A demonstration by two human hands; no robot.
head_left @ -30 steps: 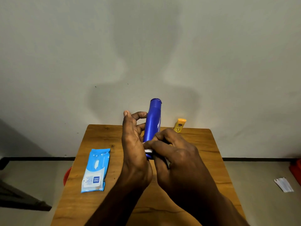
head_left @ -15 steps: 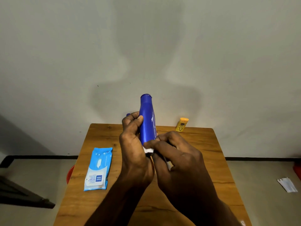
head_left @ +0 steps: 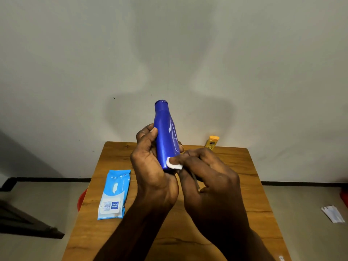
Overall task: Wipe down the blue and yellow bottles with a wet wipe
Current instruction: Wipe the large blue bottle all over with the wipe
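Above the bench (head_left: 235,166), the left hand (head_left: 150,166) grips the blue bottle (head_left: 165,136), cap up. The right hand (head_left: 209,178) pinches a white wet wipe (head_left: 174,163) against its lower side. The yellow bottle (head_left: 212,141) stands at the far edge.

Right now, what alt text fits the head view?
The left hand grips a blue bottle above a wooden table while the right hand presses a wet wipe against it. A yellow bottle stands behind.

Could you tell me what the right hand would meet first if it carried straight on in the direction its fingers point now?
The right hand points left, pressing the wet wipe to the blue bottle. Going on, it would push into the bottle's lower body, then probably the left hand gripping it.
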